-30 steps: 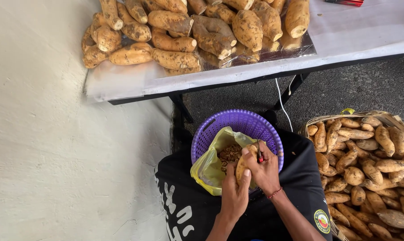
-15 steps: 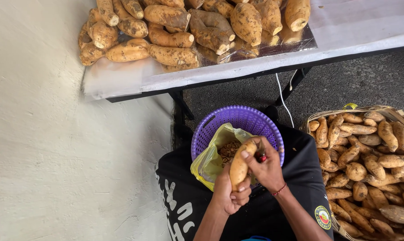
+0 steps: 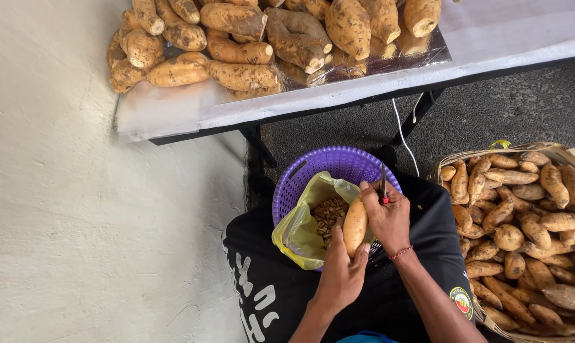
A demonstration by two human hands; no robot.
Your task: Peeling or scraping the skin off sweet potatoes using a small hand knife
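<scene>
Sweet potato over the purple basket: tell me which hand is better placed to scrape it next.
Right. The right hand holds a small peeler against the sweet potato, while the left hand grips it from below over the purple basket, probably just steadying it.

Pale, rough plastered wall (image 3: pixel 65 209) along the left side, evenly lit by soft daylight. Dark speckled asphalt floor (image 3: pixel 490 114) to the upper right. Table (image 3: pixel 338 95) across the top, covered in white sheeting, on thin black metal legs (image 3: pixel 259 143). White cable (image 3: pixel 405 136) hanging down from the table edge toward the floor. Woven basket (image 3: pixel 557 151) standing on the floor at far right.
</scene>
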